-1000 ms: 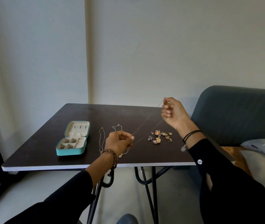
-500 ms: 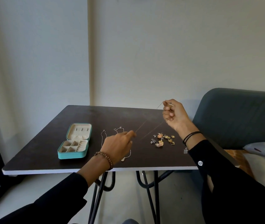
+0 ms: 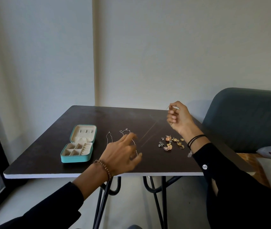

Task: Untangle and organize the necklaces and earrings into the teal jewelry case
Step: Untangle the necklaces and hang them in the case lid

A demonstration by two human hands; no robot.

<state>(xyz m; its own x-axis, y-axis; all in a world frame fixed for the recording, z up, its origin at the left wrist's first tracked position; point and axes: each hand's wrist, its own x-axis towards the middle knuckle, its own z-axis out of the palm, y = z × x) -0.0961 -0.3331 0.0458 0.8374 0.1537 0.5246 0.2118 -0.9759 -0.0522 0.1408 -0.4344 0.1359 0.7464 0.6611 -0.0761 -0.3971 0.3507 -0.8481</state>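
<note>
right hand (image 3: 179,118) pinches one end of the necklace chain (image 3: 148,131) high above the bench (image 3: 48,162), likely to draw it straight; left hand (image 3: 121,156) fingers (image 3: 129,137) spread near it; teal jewelry case (image 3: 75,158) open at left.

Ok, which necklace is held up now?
The thin chain pinched by the right hand, slanting above the table; the other two necklaces lie flat near the teal case.
</note>
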